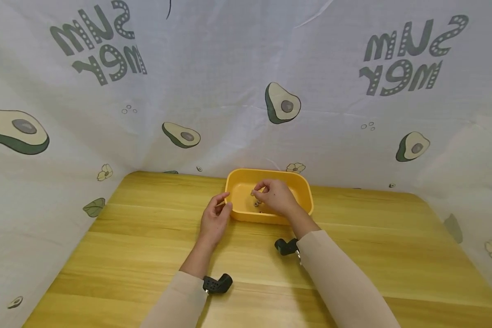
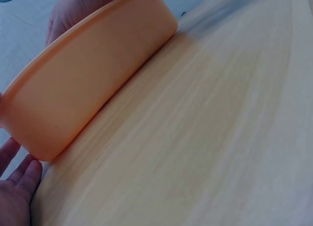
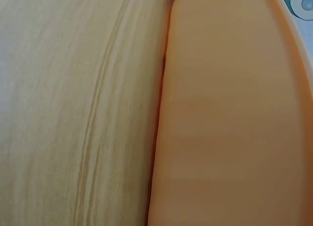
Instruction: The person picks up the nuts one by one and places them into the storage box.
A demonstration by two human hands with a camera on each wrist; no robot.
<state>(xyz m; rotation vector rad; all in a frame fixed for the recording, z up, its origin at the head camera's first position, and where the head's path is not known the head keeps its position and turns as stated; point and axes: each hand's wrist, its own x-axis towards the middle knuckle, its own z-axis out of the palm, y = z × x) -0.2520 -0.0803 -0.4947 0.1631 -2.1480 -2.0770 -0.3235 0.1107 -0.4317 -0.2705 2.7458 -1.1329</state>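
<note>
A shallow yellow plastic bin [image 1: 307, 196] stands on the table; its outer wall [image 2: 93, 74] also fills much of both wrist views. Several tiny grey, metallic-looking pieces [image 1: 256, 204] lie on its floor. Above them, inside the rim, my right hand [image 1: 275, 197] pinches a small pale piece [image 1: 252, 192] between thumb and fingertips; it is too small to tell its kind. My left hand [image 1: 215, 221] is at the bin's left end, its relaxed fingers and thumb touching the wall. In the left wrist view, the left fingertips [image 2: 32, 171] are beside the bin's lower corner.
The wood-grained table [image 1: 147, 255] runs out in front of and beside the bin. Right behind the bin hangs a white cloth [image 1: 229, 114] printed with avocados and lettering. Black wrist-worn cameras [image 1: 218, 284] sit below both sleeves.
</note>
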